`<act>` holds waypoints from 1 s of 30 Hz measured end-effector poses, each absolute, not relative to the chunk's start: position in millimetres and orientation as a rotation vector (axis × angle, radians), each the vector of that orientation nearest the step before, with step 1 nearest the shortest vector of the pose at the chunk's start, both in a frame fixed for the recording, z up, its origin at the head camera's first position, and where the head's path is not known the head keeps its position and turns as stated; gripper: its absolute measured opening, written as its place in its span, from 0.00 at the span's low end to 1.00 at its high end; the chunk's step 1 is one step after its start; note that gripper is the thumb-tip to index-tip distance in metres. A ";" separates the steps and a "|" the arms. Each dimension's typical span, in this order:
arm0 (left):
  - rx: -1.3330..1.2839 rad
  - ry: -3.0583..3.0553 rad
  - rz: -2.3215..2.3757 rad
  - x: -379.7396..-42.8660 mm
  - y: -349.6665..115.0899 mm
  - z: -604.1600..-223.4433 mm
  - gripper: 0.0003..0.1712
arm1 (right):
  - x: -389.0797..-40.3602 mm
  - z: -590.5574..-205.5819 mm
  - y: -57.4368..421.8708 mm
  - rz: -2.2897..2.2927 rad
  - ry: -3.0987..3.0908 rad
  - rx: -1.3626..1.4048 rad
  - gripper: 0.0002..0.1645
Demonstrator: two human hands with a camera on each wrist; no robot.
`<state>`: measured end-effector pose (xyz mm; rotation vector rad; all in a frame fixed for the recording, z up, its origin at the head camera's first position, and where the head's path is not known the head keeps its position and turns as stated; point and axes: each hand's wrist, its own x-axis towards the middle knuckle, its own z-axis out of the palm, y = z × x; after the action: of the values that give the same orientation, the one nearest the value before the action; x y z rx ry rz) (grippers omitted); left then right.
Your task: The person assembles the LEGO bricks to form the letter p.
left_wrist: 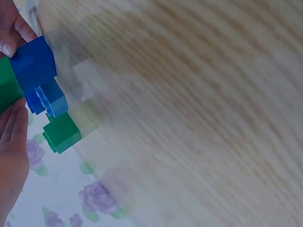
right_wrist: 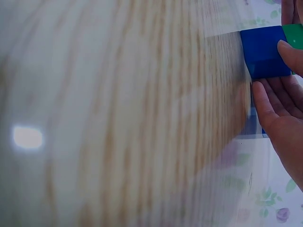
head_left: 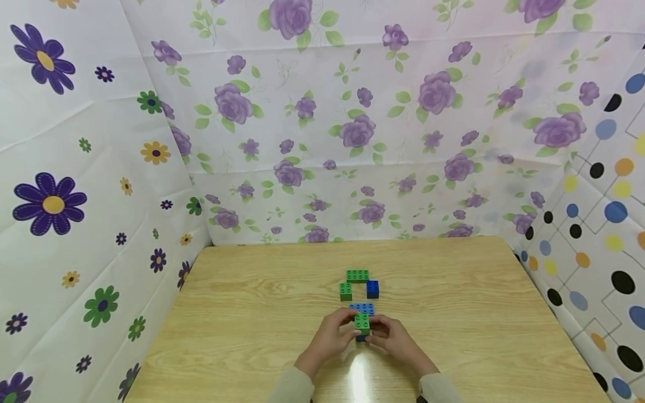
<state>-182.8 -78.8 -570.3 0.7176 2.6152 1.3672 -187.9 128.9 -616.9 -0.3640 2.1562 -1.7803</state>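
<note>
A green building block (head_left: pixel 361 321) sits on top of a dark blue building block (head_left: pixel 360 338), close to the person. From the left side, the left hand (head_left: pixel 331 334) grips the green block between thumb and fingers. Opposite it, the right hand (head_left: pixel 397 337) pinches the dark blue block, its thumb near the seam in the right wrist view, where the blue block (right_wrist: pixel 265 52) shows larger. Just beyond the stack lies a light blue block (head_left: pixel 363 307), partly covered by the green one. In the left wrist view the left fingers (left_wrist: pixel 15 125) lie along the green block's side.
Farther back on the wooden table (head_left: pixel 242 313) stand a small green block (head_left: pixel 345 291), a small dark blue block (head_left: pixel 373 289) and a long green block (head_left: pixel 358 275). Patterned cloth walls (head_left: pixel 322 129) enclose the table at the back and both sides.
</note>
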 end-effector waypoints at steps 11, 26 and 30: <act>0.664 2.577 1.462 -182.4 -75.9 -575.6 0.20 | -187.1 -615.0 126.7 -1.807 2.163 -0.370 0.28; 0.330 2.235 1.871 -182.1 -72.9 -587.5 0.21 | -186.7 -615.5 128.5 -1.774 2.211 -0.368 0.27; 0.334 2.258 1.852 -180.7 -74.9 -588.7 0.21 | -183.9 -615.2 129.7 -1.773 2.209 -0.388 0.27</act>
<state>-180.7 -74.9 -588.7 0.3336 2.2580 1.8522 -183.9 129.7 -615.2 -0.3875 2.2095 -1.7731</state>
